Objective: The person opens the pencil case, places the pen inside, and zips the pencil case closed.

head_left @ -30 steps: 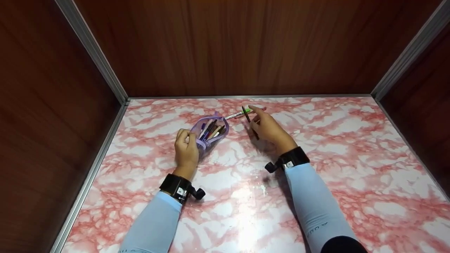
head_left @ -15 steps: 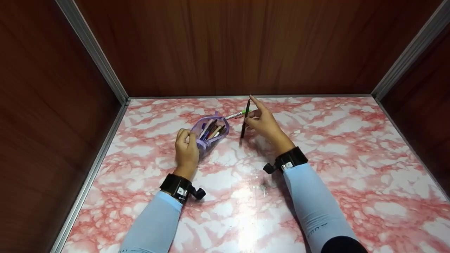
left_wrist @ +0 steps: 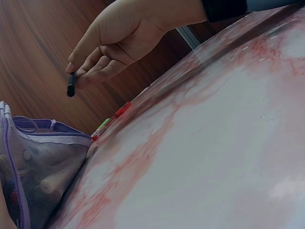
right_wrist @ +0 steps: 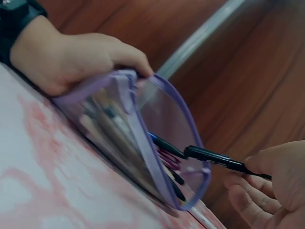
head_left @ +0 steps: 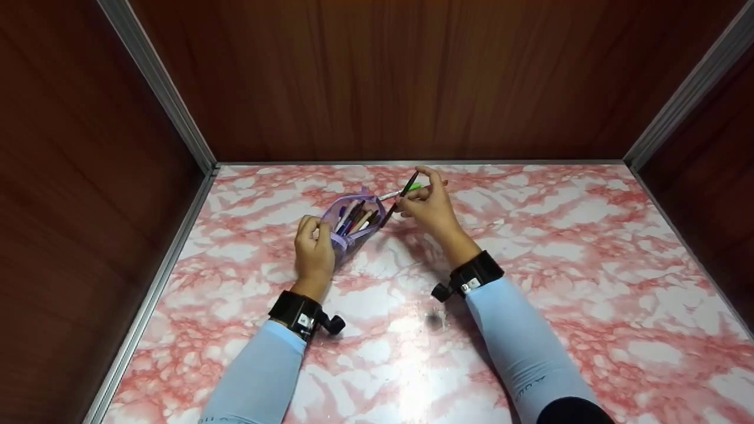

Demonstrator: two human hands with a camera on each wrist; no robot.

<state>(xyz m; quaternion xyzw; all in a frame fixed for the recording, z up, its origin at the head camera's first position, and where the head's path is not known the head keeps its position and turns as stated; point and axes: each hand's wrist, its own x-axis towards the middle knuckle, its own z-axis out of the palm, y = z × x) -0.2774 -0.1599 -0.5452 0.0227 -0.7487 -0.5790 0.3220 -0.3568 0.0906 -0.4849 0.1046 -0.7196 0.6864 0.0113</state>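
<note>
My left hand (head_left: 314, 250) grips the near side of an open purple mesh pencil case (right_wrist: 147, 143) lying on the table. Several pens and pencils (head_left: 356, 218) fill it, and purple scissor-like loops (right_wrist: 169, 160) show inside. A black pen (head_left: 407, 184) is pinched by my right hand (head_left: 433, 209), slanting with its lower end at the right rim of the case's mouth. In the right wrist view, the pen's capped end (right_wrist: 205, 155) points into the opening. The left wrist view shows the case's mesh wall (left_wrist: 43, 171), while most of my left hand is out of frame.
Behind my right hand, a patterned pen with a green end (head_left: 416, 186) lies on the pink-and-white marbled table (head_left: 377, 347). A red-capped pen (left_wrist: 123, 109) lies close to it. Brown wood-grain panels (head_left: 412, 82) with metal edging enclose the back and sides.
My right hand has moved left toward the pencil case, and the black pen has turned from pointing away to slanting down at the opening. My left hand stays in place on the case.
</note>
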